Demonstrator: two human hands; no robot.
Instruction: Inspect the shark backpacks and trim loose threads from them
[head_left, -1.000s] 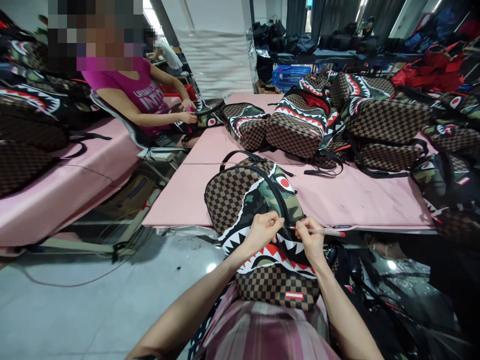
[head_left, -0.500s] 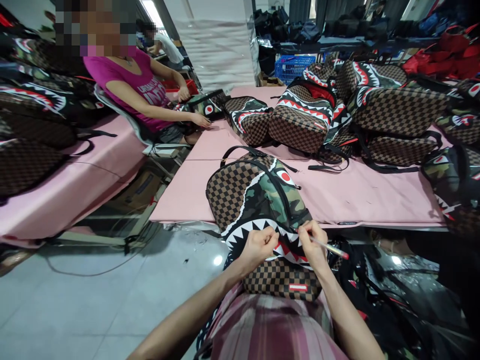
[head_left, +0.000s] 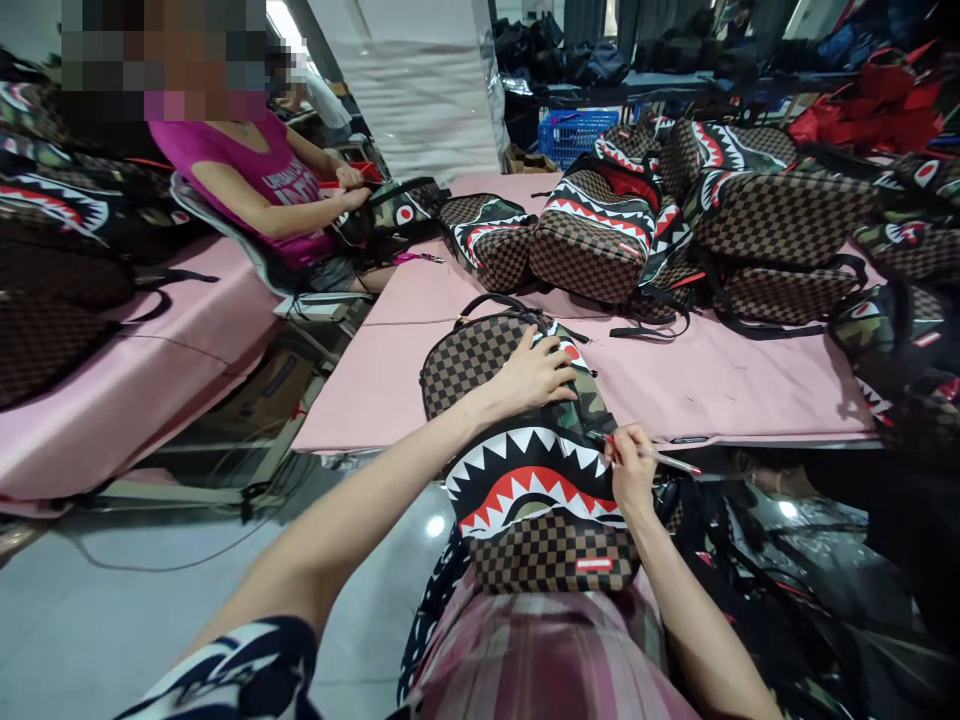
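A backpack [head_left: 480,365] with brown checks, camouflage and a shark-mouth print rests partly on the pink table and leans down toward my lap. My left hand [head_left: 534,375] lies with spread fingers on its upper part, partly covering the red and white eye. At the bag's right edge, my right hand [head_left: 631,462] is closed around a thin pen-like tool [head_left: 677,464]. The tool's tip points left at the bag, beside the dark seam, and its red end sticks out to the right.
Several similar backpacks [head_left: 592,235] are piled across the back and right of the pink table [head_left: 360,385]. A person in a pink shirt [head_left: 262,185] sits at the left, handling another bag. More bags lie below the table at right.
My left hand has moved up from the shark-mouth print to the bag's upper part and opened. My right hand has shifted slightly right. The person's hands have drawn together at their bag.
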